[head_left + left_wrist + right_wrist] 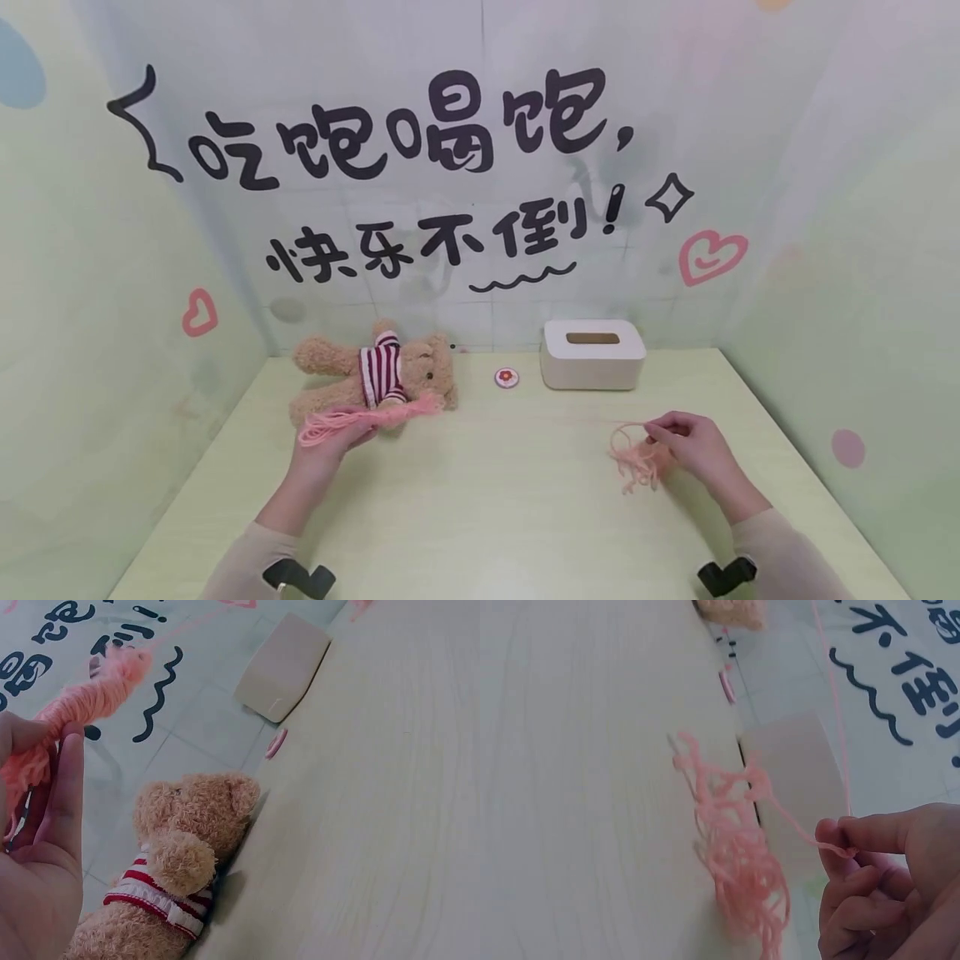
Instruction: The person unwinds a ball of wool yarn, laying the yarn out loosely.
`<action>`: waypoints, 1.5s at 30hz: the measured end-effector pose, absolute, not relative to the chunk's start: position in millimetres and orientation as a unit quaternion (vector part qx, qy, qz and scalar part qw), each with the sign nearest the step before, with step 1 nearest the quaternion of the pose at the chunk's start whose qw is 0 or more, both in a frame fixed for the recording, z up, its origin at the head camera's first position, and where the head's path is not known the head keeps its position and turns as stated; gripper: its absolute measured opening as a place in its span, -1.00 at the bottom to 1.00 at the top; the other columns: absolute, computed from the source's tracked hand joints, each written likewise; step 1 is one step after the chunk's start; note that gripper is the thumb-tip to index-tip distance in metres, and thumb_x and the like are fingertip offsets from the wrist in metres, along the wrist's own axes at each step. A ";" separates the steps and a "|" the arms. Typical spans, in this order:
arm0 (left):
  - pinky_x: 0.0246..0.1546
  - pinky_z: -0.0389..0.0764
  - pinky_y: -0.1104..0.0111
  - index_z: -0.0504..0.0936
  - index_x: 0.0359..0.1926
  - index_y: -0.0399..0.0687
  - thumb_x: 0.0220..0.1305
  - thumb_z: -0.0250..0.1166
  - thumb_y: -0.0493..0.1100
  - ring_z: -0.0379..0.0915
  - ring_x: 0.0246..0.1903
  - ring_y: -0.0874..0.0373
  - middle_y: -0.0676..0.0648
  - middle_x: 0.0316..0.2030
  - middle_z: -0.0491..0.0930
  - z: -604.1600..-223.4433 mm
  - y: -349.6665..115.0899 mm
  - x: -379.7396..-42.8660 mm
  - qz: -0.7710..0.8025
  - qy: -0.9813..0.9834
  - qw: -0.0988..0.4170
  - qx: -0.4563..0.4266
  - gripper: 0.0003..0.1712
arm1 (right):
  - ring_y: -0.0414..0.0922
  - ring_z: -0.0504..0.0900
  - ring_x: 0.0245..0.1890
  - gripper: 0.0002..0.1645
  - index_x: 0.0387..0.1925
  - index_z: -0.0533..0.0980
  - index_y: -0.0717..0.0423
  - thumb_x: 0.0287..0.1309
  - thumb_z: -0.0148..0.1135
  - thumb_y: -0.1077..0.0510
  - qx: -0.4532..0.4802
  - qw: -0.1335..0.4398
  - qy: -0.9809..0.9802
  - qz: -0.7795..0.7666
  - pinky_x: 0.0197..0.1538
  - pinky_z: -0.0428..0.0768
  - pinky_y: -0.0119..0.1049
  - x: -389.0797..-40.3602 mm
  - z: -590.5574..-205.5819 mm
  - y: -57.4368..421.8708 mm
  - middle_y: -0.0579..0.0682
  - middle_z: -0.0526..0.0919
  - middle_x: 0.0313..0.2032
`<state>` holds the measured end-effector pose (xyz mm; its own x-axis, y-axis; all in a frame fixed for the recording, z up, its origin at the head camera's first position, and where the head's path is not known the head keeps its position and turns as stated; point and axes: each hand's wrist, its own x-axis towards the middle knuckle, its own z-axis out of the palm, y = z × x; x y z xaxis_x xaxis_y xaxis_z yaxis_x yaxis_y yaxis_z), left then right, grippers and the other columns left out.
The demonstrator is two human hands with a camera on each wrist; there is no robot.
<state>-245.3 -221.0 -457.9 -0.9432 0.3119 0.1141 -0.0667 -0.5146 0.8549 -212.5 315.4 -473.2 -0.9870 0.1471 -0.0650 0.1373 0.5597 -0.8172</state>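
A long pink skein of yarn (pixel 367 418) lies across my left hand (pixel 330 450), gripped between thumb and fingers in the left wrist view. Its wound part (pixel 94 697) points up and away from the palm. On the right, my right hand (pixel 693 450) pinches a pink strand between thumb and forefinger. From that pinch a loose, tangled bunch of pink yarn (pixel 742 862) hangs down, above the table. A thin strand (pixel 832 690) runs from the right fingertips toward the left hand's skein.
Behind the left hand a teddy bear (pixel 416 371) in a striped shirt lies on its side on the table (pixel 480 508). A round flower badge (pixel 507 378) and a white tissue box (pixel 592 362) stand near the back wall (pixel 420 300).
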 end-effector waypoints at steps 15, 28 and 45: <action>-0.05 0.82 0.32 0.65 -0.01 -0.44 0.29 0.41 -0.38 0.77 -0.21 0.24 0.09 -0.25 0.80 -472.9 -212.3 -239.8 0.742 0.662 -0.061 0.089 -0.72 | 0.03 0.65 -0.19 -0.53 0.20 0.61 0.18 0.35 0.36 0.05 -0.071 0.017 -0.912 0.403 -0.44 0.62 -0.39 -213.3 -475.3 319.3 0.26 0.74 -0.01; 0.01 0.81 0.21 0.68 -0.08 -0.35 0.25 0.43 -0.38 0.79 -0.17 0.12 -0.04 -0.23 0.81 -484.1 -160.7 -229.3 0.761 0.630 0.018 0.153 -0.77 | 0.01 0.77 -0.25 -0.34 0.37 0.46 0.19 0.32 0.39 0.08 0.107 -0.094 -0.803 0.579 -0.40 0.79 -0.27 -211.2 -471.7 173.2 0.23 0.61 0.28; -0.01 0.82 0.24 0.64 -0.07 -0.47 0.22 0.45 -0.40 0.78 -0.20 0.15 0.00 -0.26 0.80 -485.0 -158.8 -226.5 0.760 0.638 0.012 0.122 -0.71 | -0.11 0.76 -0.43 -0.71 -0.14 0.61 0.47 0.32 0.36 0.22 0.092 -0.080 -0.774 0.621 -0.28 0.86 -0.22 -198.0 -459.4 178.4 0.21 0.79 -0.30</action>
<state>-226.5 -158.8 -485.0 -0.9700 0.1732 0.1707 0.1379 -0.1862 0.9728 -198.0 178.4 -459.4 -0.9701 -0.2423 -0.0090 -0.0436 0.2111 -0.9765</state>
